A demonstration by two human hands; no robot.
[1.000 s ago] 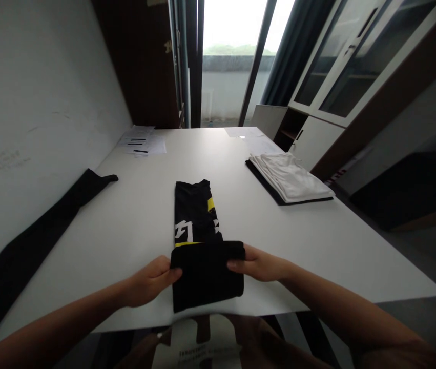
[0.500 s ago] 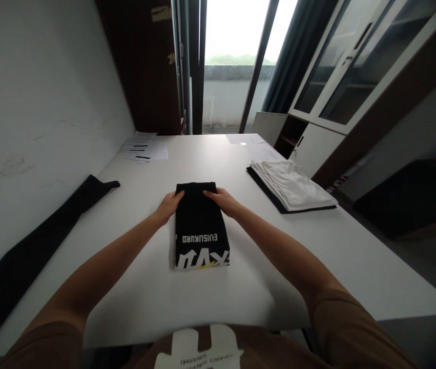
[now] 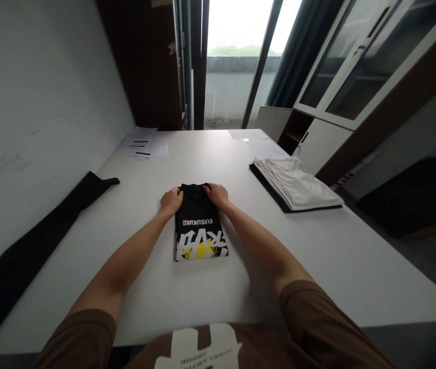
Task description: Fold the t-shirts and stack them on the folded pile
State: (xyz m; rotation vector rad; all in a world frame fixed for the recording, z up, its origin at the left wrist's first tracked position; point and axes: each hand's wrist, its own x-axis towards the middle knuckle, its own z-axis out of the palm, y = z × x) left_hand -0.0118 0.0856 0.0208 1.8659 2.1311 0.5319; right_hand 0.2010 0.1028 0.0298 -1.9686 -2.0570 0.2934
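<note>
A folded black T-shirt point(image 3: 198, 210) lies on the white table in front of me, with white lettering and a yellow print showing upside down near its closer end. At its far left corner my left hand point(image 3: 172, 200) grips the cloth between thumb and fingers. My right hand point(image 3: 216, 195) pinches the far right corner in the same way. The fingers of both hands are partly hidden behind or beneath the fabric.
To the right, folded white cloth point(image 3: 296, 184) rests on a folded black one point(image 3: 292, 210). Sheets of paper point(image 3: 146, 143) lie at the far left, more paper point(image 3: 252, 136) at the far right. A long black garment point(image 3: 48, 230) stretches along the wall side of the white table point(image 3: 202, 302).
The far end of the T-shirt's fold has been drawn away from me, so more lettering and the yellow print now show. Both hands still hold the far corners.
</note>
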